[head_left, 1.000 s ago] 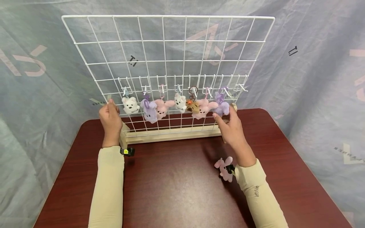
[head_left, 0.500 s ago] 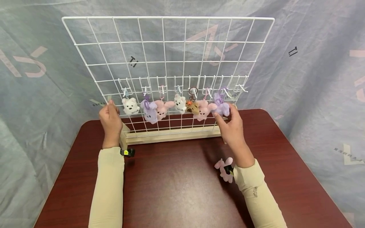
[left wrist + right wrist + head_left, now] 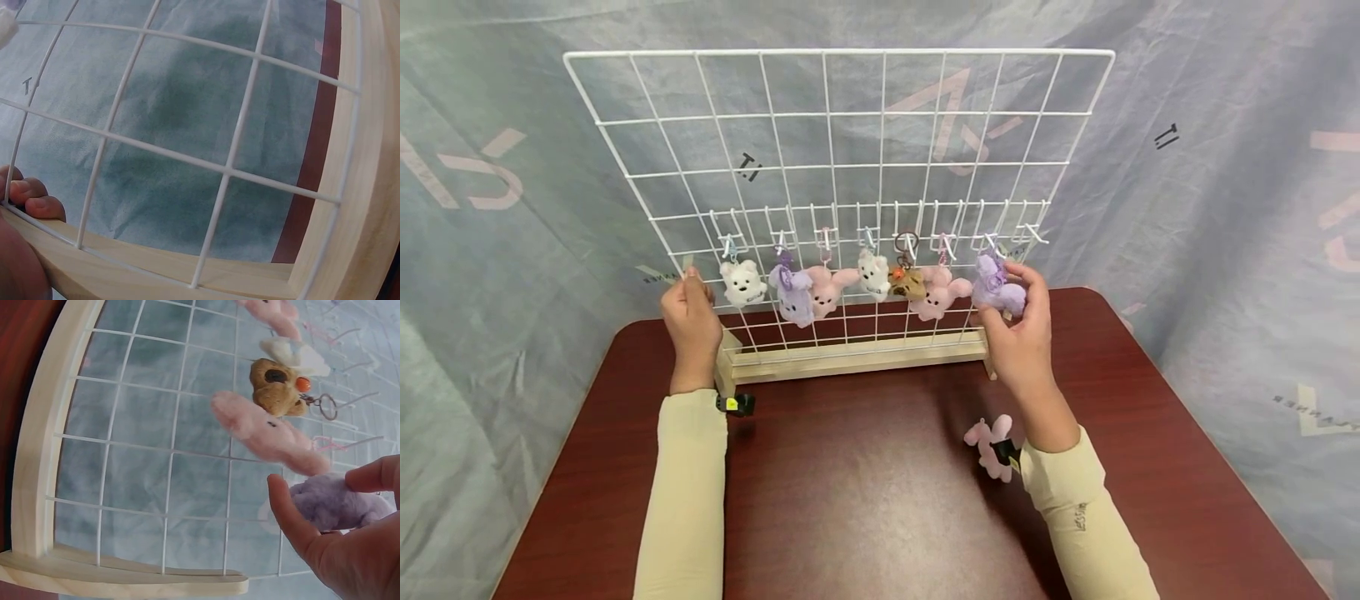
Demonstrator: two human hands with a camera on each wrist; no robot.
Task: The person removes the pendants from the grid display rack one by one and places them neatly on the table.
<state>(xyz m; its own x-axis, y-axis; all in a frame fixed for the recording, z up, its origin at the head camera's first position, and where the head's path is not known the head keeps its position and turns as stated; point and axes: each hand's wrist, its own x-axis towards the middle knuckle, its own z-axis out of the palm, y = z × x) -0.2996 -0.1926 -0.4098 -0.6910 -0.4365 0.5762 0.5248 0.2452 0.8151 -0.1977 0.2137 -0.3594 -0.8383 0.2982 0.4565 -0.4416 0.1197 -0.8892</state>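
My left hand (image 3: 691, 329) grips the left wooden upright of a white wire grid rack (image 3: 850, 114), its fingertips (image 3: 41, 207) curled round the wood in the left wrist view. At the rack's right side my right hand (image 3: 1021, 346) holds a purple plush bunny keychain (image 3: 998, 287) between thumb and fingers. That plush (image 3: 337, 503) shows between the fingers in the right wrist view. Its purple loop is up at a white hook (image 3: 991, 246); whether it is fully on the prong is hard to tell. Just left hangs a pink plush bunny (image 3: 936, 293).
Along the same row hang a white bear (image 3: 743, 283), another purple bunny (image 3: 792, 296), a pink bunny (image 3: 827, 292), a second white bear (image 3: 874, 275) and a brown plush (image 3: 907, 283). One hook (image 3: 1032, 233) at far right is bare. A loose pink bunny (image 3: 988, 442) lies on the table (image 3: 850, 500).
My right hand has shifted a little to the right with the purple bunny, which now hangs apart from the pink one beside it. The left hand keeps its grip in place.
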